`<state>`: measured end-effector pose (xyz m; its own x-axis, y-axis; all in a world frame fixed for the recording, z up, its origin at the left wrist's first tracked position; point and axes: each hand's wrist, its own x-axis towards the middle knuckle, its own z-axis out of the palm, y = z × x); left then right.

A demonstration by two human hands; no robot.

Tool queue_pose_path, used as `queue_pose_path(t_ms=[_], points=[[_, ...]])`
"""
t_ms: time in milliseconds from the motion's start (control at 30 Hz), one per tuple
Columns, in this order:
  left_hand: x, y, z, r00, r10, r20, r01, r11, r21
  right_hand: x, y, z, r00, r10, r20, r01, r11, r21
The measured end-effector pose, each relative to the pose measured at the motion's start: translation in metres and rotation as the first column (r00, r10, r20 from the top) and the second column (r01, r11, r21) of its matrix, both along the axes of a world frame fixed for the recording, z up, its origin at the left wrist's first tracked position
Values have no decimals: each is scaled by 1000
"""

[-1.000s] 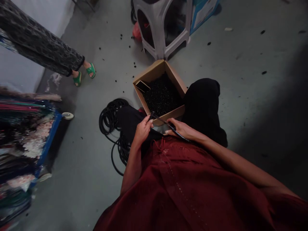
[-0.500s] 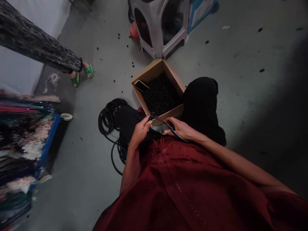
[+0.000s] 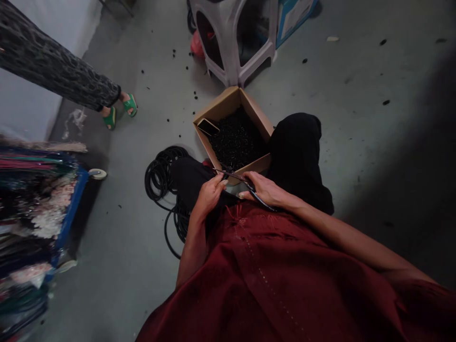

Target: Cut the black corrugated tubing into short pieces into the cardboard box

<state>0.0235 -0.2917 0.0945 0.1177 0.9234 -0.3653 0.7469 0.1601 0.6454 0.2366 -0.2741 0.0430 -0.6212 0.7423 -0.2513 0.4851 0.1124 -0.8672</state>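
My right hand (image 3: 261,189) is closed round the handles of a pair of scissors (image 3: 242,179). Their blades point left, across the near edge of a cardboard box (image 3: 259,166). With closed fingers, my left hand (image 3: 210,192) pinches a short dark end of black tubing (image 3: 225,176) close by the blades; most of that piece is hidden. Inside the box lies a heap of small black cut pieces (image 3: 237,140). A phone-like dark rectangle with a light edge (image 3: 208,127) leans in its left corner. Coils of black tubing (image 3: 158,175) rest on the floor beside my left leg.
A grey plastic stool (image 3: 231,47) stands behind the box, with a blue box (image 3: 294,19) beside it. At left is a blue-framed cart (image 3: 73,209) loaded with bundled goods. A person in green sandals (image 3: 130,104) stands beyond. Small black bits dot the floor.
The scissor blades have shifted slightly left over my left fingertips and look wider apart. Both hands stay nearly in place, and the whole view has shifted a little.
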Motion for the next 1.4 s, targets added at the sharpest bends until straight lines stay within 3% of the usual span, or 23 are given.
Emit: queue_pose_path(t_ms=[200, 433, 733, 1167, 1400], points=[[-1, -1, -2, 1000, -27, 1, 27, 999, 21, -1, 0, -1, 999, 18, 39, -18, 1000, -1], [0, -2, -5, 999, -8, 51, 10, 999, -43, -1, -1, -6, 993, 39, 109, -39, 999, 5], [0, -2, -8, 979, 106, 175, -74, 980, -183, 0, -3, -12, 991, 27, 132, -35, 998, 56], [-7, -1, -8, 905, 135, 404, 3, 947, -321, 1, -2, -11, 981, 30, 191, -47, 995, 86], [-6, -3, -14, 802, 270, 534, -47, 918, -394, 2, -3, -13, 983, 24, 180, -46, 992, 119]])
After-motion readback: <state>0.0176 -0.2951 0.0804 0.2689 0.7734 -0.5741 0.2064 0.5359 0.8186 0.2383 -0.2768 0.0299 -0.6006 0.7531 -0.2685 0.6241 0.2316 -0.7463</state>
